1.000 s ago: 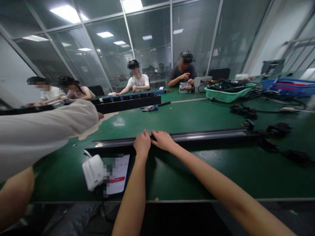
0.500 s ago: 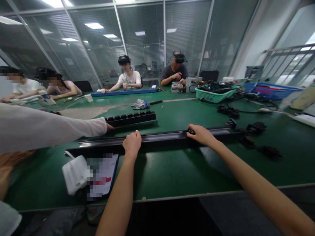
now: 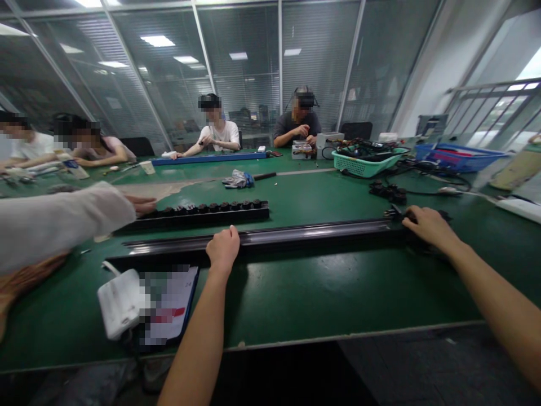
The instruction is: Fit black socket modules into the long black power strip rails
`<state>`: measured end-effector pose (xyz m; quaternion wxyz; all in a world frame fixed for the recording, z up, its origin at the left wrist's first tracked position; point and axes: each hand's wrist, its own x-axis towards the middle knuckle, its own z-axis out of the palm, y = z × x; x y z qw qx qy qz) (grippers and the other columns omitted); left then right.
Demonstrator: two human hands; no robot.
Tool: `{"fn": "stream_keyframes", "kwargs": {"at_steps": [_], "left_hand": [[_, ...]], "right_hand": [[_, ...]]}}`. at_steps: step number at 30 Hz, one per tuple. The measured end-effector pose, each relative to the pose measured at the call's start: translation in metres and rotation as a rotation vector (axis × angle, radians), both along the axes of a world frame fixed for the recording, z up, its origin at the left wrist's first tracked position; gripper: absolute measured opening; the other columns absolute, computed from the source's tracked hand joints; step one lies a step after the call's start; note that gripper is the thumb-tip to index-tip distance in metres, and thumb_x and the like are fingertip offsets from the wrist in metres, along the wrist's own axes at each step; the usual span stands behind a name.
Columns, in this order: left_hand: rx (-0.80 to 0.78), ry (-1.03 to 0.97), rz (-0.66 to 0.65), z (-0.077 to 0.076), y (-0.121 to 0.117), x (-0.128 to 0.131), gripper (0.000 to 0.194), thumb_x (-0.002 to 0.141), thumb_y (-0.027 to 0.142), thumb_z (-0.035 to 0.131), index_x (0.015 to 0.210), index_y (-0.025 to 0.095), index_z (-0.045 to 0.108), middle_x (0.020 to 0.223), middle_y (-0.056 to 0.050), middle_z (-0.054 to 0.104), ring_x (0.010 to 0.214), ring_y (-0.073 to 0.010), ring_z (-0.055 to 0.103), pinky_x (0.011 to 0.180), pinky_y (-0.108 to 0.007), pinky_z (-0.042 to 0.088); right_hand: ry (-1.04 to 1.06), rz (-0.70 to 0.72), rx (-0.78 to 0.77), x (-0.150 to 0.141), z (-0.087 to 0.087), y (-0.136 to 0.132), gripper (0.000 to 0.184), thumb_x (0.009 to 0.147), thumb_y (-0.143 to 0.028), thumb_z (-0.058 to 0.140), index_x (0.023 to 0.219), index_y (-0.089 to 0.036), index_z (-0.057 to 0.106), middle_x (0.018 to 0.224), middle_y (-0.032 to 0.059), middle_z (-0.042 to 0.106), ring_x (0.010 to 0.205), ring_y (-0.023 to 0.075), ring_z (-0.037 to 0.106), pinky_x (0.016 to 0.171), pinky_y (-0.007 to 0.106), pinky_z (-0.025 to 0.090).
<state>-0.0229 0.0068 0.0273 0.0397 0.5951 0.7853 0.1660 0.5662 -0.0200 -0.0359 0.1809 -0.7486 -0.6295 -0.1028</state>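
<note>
A white device (image 3: 119, 307) and phone (image 3: 180, 301) lie near left on the bench (image 3: 321, 304), a green basket (image 3: 357, 166) and blue basket (image 3: 469, 162) far right.

The long rail (image 3: 313, 232) looks like glossy metal, the green tabletop (image 3: 321, 296) smooth and shiny.

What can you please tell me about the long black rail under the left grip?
The rail is straight, black outside, with a shiny, metallic-looking channel along its length. It lies crosswise on the table. The left grip holds it left of its middle; the right grip is at its right end, contact unclear.
</note>
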Motion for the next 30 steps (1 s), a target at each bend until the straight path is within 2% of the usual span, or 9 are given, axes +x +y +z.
{"fn": "stream_keyframes", "kwargs": {"at_steps": [5,9,11,15,18,21,24,27,30], "left_hand": [[-0.001,0.023,0.0,0.0,0.0,0.001,0.057,0.098,0.04,0.025,0.098,0.015,0.076,0.101,-0.019,0.073,0.099,-0.0348,0.068,0.084,-0.043,0.05],[-0.005,0.027,-0.006,-0.001,0.0,0.0,0.058,0.098,0.04,0.024,0.097,0.014,0.076,0.1,-0.02,0.073,0.098,-0.0357,0.069,0.083,-0.044,0.05],[0.0,0.043,-0.023,-0.002,0.001,-0.001,0.058,0.098,0.04,0.025,0.097,0.014,0.076,0.1,-0.02,0.073,0.098,-0.036,0.068,0.084,-0.044,0.05],[-0.004,0.073,-0.06,-0.002,-0.001,0.0,0.053,0.098,0.038,0.028,0.096,0.015,0.076,0.101,-0.018,0.073,0.099,-0.0339,0.069,0.086,-0.042,0.049],[0.003,0.088,-0.066,-0.002,-0.002,0.002,0.052,0.098,0.037,0.029,0.096,0.015,0.076,0.102,-0.017,0.074,0.099,-0.033,0.068,0.086,-0.042,0.049],[0.023,0.103,-0.064,-0.003,-0.003,0.003,0.054,0.098,0.037,0.027,0.098,0.014,0.076,0.1,-0.018,0.073,0.098,-0.0326,0.069,0.086,-0.042,0.049],[0.06,0.116,-0.062,-0.005,-0.004,0.003,0.054,0.099,0.036,0.026,0.098,0.013,0.075,0.099,-0.018,0.073,0.096,-0.0315,0.069,0.084,-0.04,0.048],[0.128,0.127,-0.075,-0.006,-0.006,0.002,0.056,0.1,0.035,0.023,0.094,0.014,0.074,0.094,-0.016,0.073,0.09,-0.0291,0.068,0.082,-0.04,0.045],[0.301,0.171,-0.05,-0.004,-0.009,0.002,0.053,0.101,0.034,0.021,0.094,0.014,0.07,0.096,-0.014,0.071,0.093,-0.0275,0.064,0.085,-0.041,0.041]], "right_hand": [[0.036,-0.266,-0.11,0.033,0.005,0.0,0.052,0.085,-0.039,0.045,0.132,-0.018,0.057,0.112,0.0254,0.058,0.103,0.0428,0.055,0.081,0.057,0.04],[-0.014,-0.289,-0.08,0.017,0.015,-0.003,0.048,0.084,-0.036,0.048,0.127,-0.019,0.062,0.127,0.0286,0.052,0.118,0.0497,0.046,0.089,0.065,0.032],[-0.112,-0.17,-0.04,-0.016,0.021,-0.007,0.048,0.088,-0.039,0.041,0.125,-0.016,0.063,0.128,0.029,0.053,0.118,0.0489,0.047,0.089,0.063,0.035],[-0.044,0.438,-0.079,-0.12,0.028,-0.01,0.054,0.089,-0.053,0.046,0.129,-0.018,0.058,0.128,0.0184,0.059,0.121,0.0328,0.052,0.103,0.048,0.038],[-0.02,0.689,-0.155,-0.203,0.035,0.002,0.073,0.082,-0.063,0.056,0.139,-0.019,0.048,0.141,0.0163,0.052,0.13,0.0315,0.046,0.109,0.048,0.033],[-0.014,0.817,-0.304,-0.267,0.044,0.026,0.078,0.076,-0.068,0.06,0.136,-0.019,0.05,0.138,0.0167,0.054,0.123,0.0313,0.053,0.102,0.045,0.04],[-0.087,0.906,-0.391,-0.311,0.053,0.045,0.081,0.073,-0.072,0.06,0.131,-0.017,0.051,0.13,0.0164,0.059,0.113,0.0306,0.058,0.091,0.041,0.046],[-0.164,0.904,-0.378,-0.334,0.056,0.051,0.075,0.076,-0.075,0.055,0.122,-0.016,0.054,0.118,0.0149,0.065,0.101,0.0298,0.063,0.081,0.038,0.048],[-0.158,0.881,-0.362,-0.339,0.058,0.048,0.077,0.075,-0.079,0.053,0.12,-0.016,0.054,0.114,0.0135,0.066,0.098,0.0292,0.064,0.078,0.036,0.046]]}}
